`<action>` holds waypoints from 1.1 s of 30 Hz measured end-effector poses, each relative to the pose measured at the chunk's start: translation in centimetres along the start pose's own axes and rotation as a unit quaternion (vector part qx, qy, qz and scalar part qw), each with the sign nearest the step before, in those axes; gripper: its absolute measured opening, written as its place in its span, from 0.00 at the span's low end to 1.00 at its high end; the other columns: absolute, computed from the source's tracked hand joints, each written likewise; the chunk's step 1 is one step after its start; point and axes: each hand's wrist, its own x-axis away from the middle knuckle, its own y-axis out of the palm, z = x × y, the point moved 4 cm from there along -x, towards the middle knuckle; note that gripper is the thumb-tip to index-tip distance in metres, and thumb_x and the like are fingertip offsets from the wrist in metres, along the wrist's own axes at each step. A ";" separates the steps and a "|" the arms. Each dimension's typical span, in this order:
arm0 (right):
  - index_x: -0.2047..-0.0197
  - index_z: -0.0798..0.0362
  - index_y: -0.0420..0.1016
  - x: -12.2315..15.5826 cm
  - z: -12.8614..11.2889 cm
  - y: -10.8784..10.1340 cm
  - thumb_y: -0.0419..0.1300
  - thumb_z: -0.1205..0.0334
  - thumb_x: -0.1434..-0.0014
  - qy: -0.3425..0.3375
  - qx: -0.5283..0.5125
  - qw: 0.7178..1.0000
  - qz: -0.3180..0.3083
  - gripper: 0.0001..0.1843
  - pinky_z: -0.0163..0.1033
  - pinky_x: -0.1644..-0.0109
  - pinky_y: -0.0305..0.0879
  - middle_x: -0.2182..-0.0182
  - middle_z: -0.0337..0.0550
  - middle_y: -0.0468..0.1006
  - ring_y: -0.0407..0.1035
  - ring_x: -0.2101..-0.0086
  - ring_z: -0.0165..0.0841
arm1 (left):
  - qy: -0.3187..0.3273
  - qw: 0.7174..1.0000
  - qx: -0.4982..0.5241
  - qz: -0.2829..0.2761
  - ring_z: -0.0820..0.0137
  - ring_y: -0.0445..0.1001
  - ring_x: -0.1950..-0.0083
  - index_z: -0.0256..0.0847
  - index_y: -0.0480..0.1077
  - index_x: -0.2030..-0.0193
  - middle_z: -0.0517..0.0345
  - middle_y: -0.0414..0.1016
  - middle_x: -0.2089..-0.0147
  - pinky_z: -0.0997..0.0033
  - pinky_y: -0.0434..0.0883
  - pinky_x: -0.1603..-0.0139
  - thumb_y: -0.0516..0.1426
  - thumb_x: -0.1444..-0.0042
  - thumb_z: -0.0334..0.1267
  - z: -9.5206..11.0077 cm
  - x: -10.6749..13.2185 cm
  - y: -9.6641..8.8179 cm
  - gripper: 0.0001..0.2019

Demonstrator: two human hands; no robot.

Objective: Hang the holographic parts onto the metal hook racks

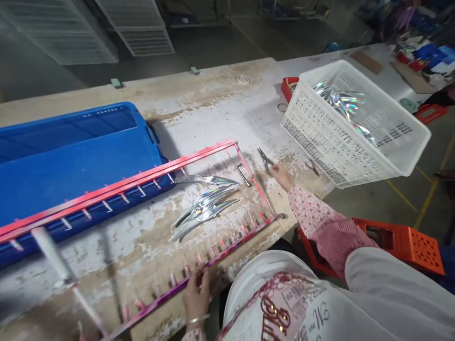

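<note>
My left hand [196, 294] grips the near bar of a long pink metal rack [199, 154] with small hooks, which lies flat on the worn workbench. Its fingers are curled over the bar. My right hand [282, 176] reaches past the rack's right end and rests at a pair of dark pliers [266, 160] on the table; its fingers are mostly hidden. Inside the rack frame lie several shiny iridescent curved parts [204, 208]. A small metal L-shaped piece [243, 174] lies near the rack's right end.
A white perforated basket [408, 147] holding more shiny parts overhangs the table's right edge. A blue plastic crate [71, 156] sits at the left under the rack's far bar. An orange stool [408, 244] stands on the floor at right. A red tape holder [288, 85] is behind the basket.
</note>
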 end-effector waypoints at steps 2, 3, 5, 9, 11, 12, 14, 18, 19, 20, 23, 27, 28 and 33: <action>0.63 0.54 0.72 -3.0 1.8 -0.3 0.62 0.59 0.49 -0.007 0.110 0.994 -0.014 0.10 0.42 0.47 0.59 0.61 0.46 0.75 0.66 0.54 0.38 | -0.014 1.000 0.014 -0.009 0.59 0.79 0.60 0.40 0.73 0.58 0.52 0.80 0.60 0.61 0.76 0.56 0.57 0.53 0.60 0.9 1.0 0.6 0.25; 0.62 0.54 0.71 -4.0 2.5 0.2 0.64 0.59 0.50 -0.018 0.154 0.987 -0.030 0.13 0.43 0.46 0.57 0.59 0.48 0.75 0.65 0.52 0.40 | -0.022 0.999 0.023 -0.016 0.59 0.79 0.59 0.40 0.73 0.58 0.51 0.80 0.59 0.61 0.76 0.54 0.57 0.53 0.59 1.4 1.5 1.0 0.25; 0.60 0.55 0.71 -5.0 3.4 1.5 0.66 0.58 0.52 -0.042 0.215 0.975 -0.049 0.17 0.46 0.44 0.56 0.55 0.53 0.72 0.63 0.49 0.43 | -0.028 0.999 0.033 -0.023 0.60 0.79 0.59 0.40 0.72 0.57 0.50 0.80 0.59 0.61 0.76 0.54 0.57 0.51 0.59 2.6 2.5 2.1 0.24; 0.64 0.55 0.71 -5.9 3.3 2.9 0.67 0.61 0.56 -0.062 0.235 0.969 -0.035 0.16 0.46 0.47 0.57 0.55 0.57 0.71 0.62 0.51 0.46 | -0.001 0.998 0.035 -0.053 0.61 0.78 0.59 0.39 0.71 0.56 0.49 0.79 0.60 0.60 0.76 0.55 0.57 0.47 0.56 6.2 3.4 5.6 0.22; 0.70 0.54 0.70 -6.3 3.1 2.8 0.66 0.62 0.58 -0.029 0.162 0.984 -0.071 0.11 0.42 0.53 0.60 0.64 0.50 0.73 0.65 0.57 0.42 | 0.030 0.996 0.030 -0.078 0.62 0.78 0.59 0.39 0.72 0.55 0.48 0.79 0.59 0.62 0.75 0.55 0.55 0.45 0.53 8.4 3.3 7.8 0.20; 0.73 0.53 0.68 -6.5 3.0 2.7 0.65 0.63 0.58 0.006 0.098 0.990 -0.101 0.10 0.40 0.57 0.61 0.69 0.45 0.71 0.65 0.61 0.38 | 0.044 0.994 0.027 -0.091 0.63 0.78 0.59 0.38 0.72 0.54 0.48 0.79 0.59 0.62 0.75 0.57 0.55 0.44 0.51 9.5 3.1 9.0 0.19; 0.75 0.52 0.66 -6.1 3.2 2.1 0.61 0.62 0.55 0.099 -0.066 0.979 -0.167 0.06 0.35 0.66 0.60 0.78 0.38 0.66 0.62 0.70 0.32 | 0.076 0.990 0.021 -0.120 0.64 0.77 0.61 0.39 0.72 0.54 0.49 0.79 0.59 0.63 0.74 0.58 0.54 0.42 0.47 11.8 2.4 11.3 0.17; 0.74 0.52 0.66 -1.8 3.6 -0.4 0.57 0.64 0.54 0.212 -0.313 0.869 -0.318 0.02 0.32 0.75 0.56 0.80 0.35 0.65 0.59 0.77 0.29 | 0.135 0.984 -0.010 -0.116 0.65 0.76 0.63 0.38 0.71 0.54 0.48 0.77 0.59 0.62 0.73 0.57 0.52 0.41 0.42 14.8 0.5 14.9 0.14; 0.73 0.52 0.66 -0.2 3.7 -1.4 0.58 0.65 0.54 0.201 -0.335 0.854 -0.344 0.03 0.32 0.75 0.56 0.80 0.35 0.66 0.60 0.77 0.28 | 0.135 0.986 -0.027 -0.095 0.65 0.75 0.64 0.37 0.71 0.55 0.48 0.76 0.59 0.62 0.72 0.58 0.52 0.40 0.42 15.1 0.0 15.4 0.13; 0.73 0.53 0.67 1.4 3.8 -2.7 0.60 0.66 0.55 0.177 -0.343 0.852 -0.355 0.04 0.31 0.75 0.56 0.80 0.35 0.66 0.61 0.77 0.28 | 0.130 0.988 -0.045 -0.076 0.66 0.74 0.65 0.37 0.70 0.55 0.48 0.76 0.60 0.61 0.72 0.58 0.52 0.40 0.41 15.2 -0.5 15.7 0.13; 0.69 0.54 0.74 5.7 3.9 -6.3 0.67 0.65 0.56 0.070 -0.314 0.875 -0.361 0.09 0.31 0.72 0.60 0.73 0.37 0.71 0.63 0.74 0.27 | 0.107 0.988 -0.089 -0.062 0.67 0.73 0.69 0.36 0.69 0.54 0.49 0.77 0.61 0.62 0.71 0.58 0.53 0.42 0.38 14.5 -1.3 16.3 0.12; 0.60 0.54 0.77 9.7 3.7 -7.5 0.64 0.60 0.49 0.007 -0.236 0.865 -0.443 0.13 0.35 0.63 0.66 0.56 0.46 0.75 0.70 0.64 0.31 | 0.099 0.988 -0.106 -0.048 0.68 0.73 0.68 0.38 0.69 0.56 0.53 0.76 0.64 0.64 0.71 0.58 0.54 0.44 0.36 12.9 -1.0 15.4 0.10; 0.59 0.55 0.78 10.2 3.7 -7.1 0.62 0.61 0.48 -0.004 -0.207 0.869 -0.450 0.12 0.35 0.62 0.66 0.57 0.46 0.76 0.70 0.64 0.31 | 0.101 0.989 -0.107 -0.032 0.67 0.73 0.66 0.38 0.69 0.57 0.53 0.75 0.64 0.64 0.71 0.58 0.54 0.44 0.36 12.4 -0.8 14.8 0.09; 0.57 0.55 0.78 11.7 2.8 -4.1 0.54 0.72 0.51 -0.177 -0.073 0.861 -0.471 0.18 0.42 0.46 0.65 0.54 0.46 0.75 0.71 0.53 0.36 | 0.075 0.985 -0.151 -0.039 0.65 0.75 0.62 0.36 0.70 0.52 0.49 0.77 0.58 0.64 0.70 0.54 0.53 0.41 0.35 10.9 -0.8 13.4 0.12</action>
